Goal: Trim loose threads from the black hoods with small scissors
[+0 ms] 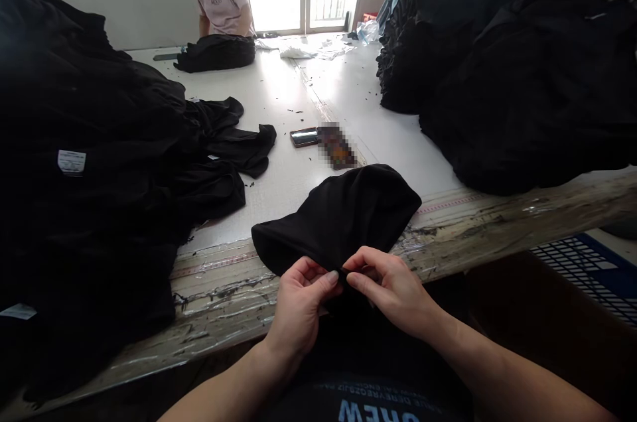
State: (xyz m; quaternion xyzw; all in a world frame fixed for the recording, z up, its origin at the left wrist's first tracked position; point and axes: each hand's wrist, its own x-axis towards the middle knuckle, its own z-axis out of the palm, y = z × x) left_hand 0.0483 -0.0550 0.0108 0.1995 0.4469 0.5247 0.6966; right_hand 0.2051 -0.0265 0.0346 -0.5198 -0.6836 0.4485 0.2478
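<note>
A piece of black cloth, seemingly part of a garment, lies over the table's front edge and hangs toward me. My left hand pinches it at its near end, thumb on top. Close beside, my right hand has thumb and forefinger closed at the same spot on the cloth. Its other fingers are curled under, and something small and dark may be inside them; I cannot make it out. The fingertips of both hands almost touch.
A large heap of black garments covers the left side, overhanging the edge. More black piles stand at right. Two phones lie mid-table. Across the white table, a person is behind folded black cloth. A blue crate is below right.
</note>
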